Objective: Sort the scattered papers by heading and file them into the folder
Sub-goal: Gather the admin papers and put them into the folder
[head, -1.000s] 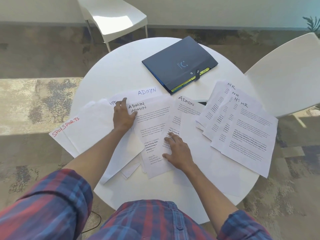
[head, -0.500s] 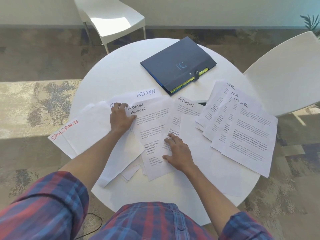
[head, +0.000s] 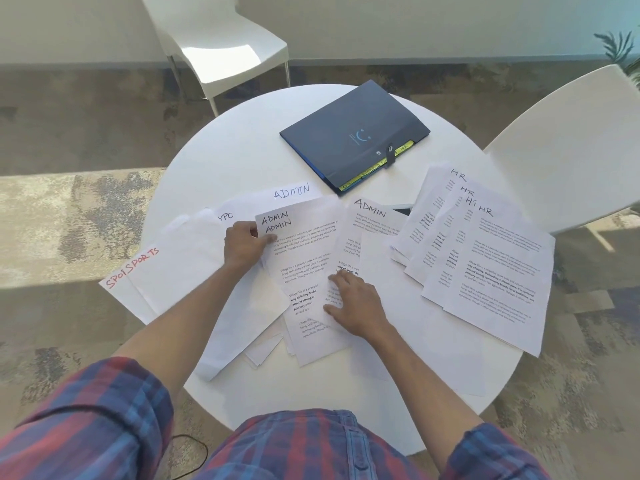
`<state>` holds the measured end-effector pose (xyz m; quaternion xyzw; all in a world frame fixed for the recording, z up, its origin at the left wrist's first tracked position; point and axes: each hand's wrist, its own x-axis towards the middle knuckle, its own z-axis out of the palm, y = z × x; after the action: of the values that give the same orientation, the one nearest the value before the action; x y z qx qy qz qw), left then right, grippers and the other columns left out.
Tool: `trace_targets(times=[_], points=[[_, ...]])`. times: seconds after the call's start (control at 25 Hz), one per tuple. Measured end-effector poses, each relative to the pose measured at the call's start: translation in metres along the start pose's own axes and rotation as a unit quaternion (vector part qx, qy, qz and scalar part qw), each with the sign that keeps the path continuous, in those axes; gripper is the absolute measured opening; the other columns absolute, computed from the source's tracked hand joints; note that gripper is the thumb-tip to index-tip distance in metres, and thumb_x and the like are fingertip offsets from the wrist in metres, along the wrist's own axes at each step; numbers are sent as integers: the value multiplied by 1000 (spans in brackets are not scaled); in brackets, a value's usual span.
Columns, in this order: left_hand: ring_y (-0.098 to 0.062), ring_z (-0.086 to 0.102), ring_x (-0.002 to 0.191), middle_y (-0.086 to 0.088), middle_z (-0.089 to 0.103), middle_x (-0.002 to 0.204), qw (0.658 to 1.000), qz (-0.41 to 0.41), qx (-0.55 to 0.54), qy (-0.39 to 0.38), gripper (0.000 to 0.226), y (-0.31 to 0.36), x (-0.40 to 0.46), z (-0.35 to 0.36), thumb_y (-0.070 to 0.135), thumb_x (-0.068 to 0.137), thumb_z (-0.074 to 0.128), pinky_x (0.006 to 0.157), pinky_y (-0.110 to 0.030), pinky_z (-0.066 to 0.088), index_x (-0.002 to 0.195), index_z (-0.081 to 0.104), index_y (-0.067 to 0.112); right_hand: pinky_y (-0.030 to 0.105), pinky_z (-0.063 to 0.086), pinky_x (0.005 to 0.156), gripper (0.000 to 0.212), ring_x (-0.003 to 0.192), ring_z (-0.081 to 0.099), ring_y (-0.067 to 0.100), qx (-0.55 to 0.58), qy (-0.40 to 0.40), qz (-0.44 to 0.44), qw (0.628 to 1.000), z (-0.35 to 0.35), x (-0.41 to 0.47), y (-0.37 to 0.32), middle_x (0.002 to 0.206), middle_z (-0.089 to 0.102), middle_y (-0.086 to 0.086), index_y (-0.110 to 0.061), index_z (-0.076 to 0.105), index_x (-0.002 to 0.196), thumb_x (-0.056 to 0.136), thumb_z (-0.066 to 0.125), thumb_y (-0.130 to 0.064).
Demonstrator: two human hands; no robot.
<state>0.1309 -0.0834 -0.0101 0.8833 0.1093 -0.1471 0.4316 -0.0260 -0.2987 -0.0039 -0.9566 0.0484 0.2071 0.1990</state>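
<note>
Papers (head: 311,258) strewn on round white table (head: 242,150); left hand (head: 244,249) pinches ADMIN sheet, right hand (head: 356,306) flat

Both bare forearms reached forward from rolled-up plaid sleeves (head: 86,420) over the round table (head: 221,143). The left hand (head: 244,245) lay toward the table's left of centre, its fingers curled and its thumb pinching the top left edge of the ADMIN sheets (head: 301,251). The right hand (head: 356,306) rested palm down nearer the table's front edge, fingers spread and fairly straight, pressing on the lower part of those sheets.
</note>
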Motion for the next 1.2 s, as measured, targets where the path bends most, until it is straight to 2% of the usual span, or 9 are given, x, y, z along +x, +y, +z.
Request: trace_targets(times=[0.16, 0.28, 0.44, 0.64, 0.72, 0.88, 1.0, 1.12, 1.2], points=[[-12, 66, 71, 1, 74, 87, 996, 82, -46, 11, 7, 21, -11, -13, 17, 86, 73, 59, -20, 47, 90, 75, 11, 38, 32, 111, 64, 138, 41, 20, 22, 55, 1, 998, -18, 3, -5, 153, 41, -1, -21, 40, 148, 91, 61, -42], [-9, 55, 58, 6, 70, 77, 988, 148, -52, 15, 18, 42, -13, -32, 20, 92, 66, 55, -20, 42, 85, 68, 3, 40, 36, 110, 62, 135, 46, 19, 81, 91, 20, 992, -41, 6, -8, 150, 47, -3, -21, 44, 146, 91, 62, -43], [-14, 61, 73, -6, 73, 87, 967, 230, -101, 27, 19, 82, -22, -69, 21, 95, 62, 69, -37, 52, 95, 71, 4, 42, 46, 103, 62, 121, 57, 14, 257, 155, 55, 952, -91, 19, -13, 134, 61, -3, -23, 50, 141, 86, 71, -45], [-12, 70, 87, -1, 72, 104, 924, 332, -186, 36, 19, 141, -43, -122, 20, 99, 57, 71, -28, 58, 111, 69, 11, 42, 39, 111, 87, 135, 46, 13, 416, 125, 11, 901, -162, 38, -33, 147, 51, -7, -26, 40, 148, 76, 80, -54], [-10, 70, 84, 2, 74, 99, 908, 347, -234, 31, 14, 159, -48, -136, 18, 99, 58, 69, -25, 56, 106, 69, 11, 44, 48, 105, 69, 125, 59, 14, 475, 95, -51, 873, -182, 43, -42, 134, 64, -7, -22, 53, 138, 79, 81, -43], [-8, 71, 75, 7, 77, 85, 885, 307, -348, 19, 11, 186, -53, -147, 16, 98, 60, 68, -24, 55, 97, 69, 10, 35, 60, 77, 33, 93, 74, 22, 582, 98, -74, 804, -206, 32, -61, 108, 76, 8, -4, 70, 116, 87, 75, -19], [-23, 73, 90, -9, 76, 104, 884, 214, -409, -77, 29, 181, -49, -136, 25, 94, 65, 78, -35, 57, 113, 67, 2, 42, 62, 77, 29, 88, 74, 30, 634, 133, -56, 760, -206, 18, -60, 105, 75, 18, 4, 71, 111, 89, 73, -16], [-34, 71, 99, -20, 70, 116, 900, 125, -358, -213, 33, 153, -64, -105, 19, 89, 69, 85, -45, 59, 116, 66, 1, 44, 62, 77, 28, 85, 73, 32, 644, 171, -27, 745, -196, -3, -46, 101, 75, 21, 5, 72, 107, 88, 74, -15], [-31, 73, 95, -18, 72, 112, 909, 112, -338, -216, 20, 138, -81, -81, 13, 89, 68, 84, -44, 59, 108, 70, 5, 41, 62, 75, 24, 82, 74, 30, 622, 189, -17, 760, -184, -20, -34, 97, 76, 17, 3, 74, 101, 88, 74, -17]])
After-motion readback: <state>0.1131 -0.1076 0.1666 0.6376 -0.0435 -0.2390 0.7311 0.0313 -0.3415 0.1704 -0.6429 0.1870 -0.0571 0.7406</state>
